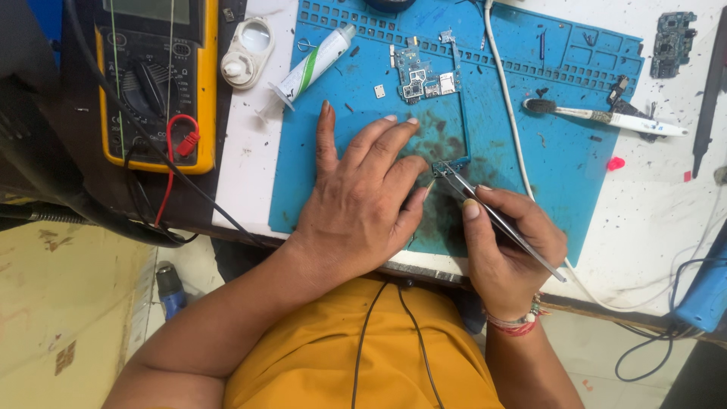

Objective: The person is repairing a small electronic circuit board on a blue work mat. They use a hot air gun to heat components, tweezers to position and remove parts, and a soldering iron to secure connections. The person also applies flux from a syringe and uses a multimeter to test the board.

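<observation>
At mid-frame on the blue mat (530, 163), my left hand (363, 201) lies spread flat while my right hand (503, 250) pinches tweezers (496, 220) shut on a tiny part (448, 165) — light, fragile, best gripped by its edges.

Pretty crowded up top of the blue mat (575, 163): circuit board (424, 74), syringe (312, 64) and brush (602, 116) all in the way. White cable (506, 98) cutting down the middle. Left hand (360, 204) flat across the near-left part, right hand (507, 250) with tweezers (496, 217) just beside. Open room on the right half below the brush.
</observation>
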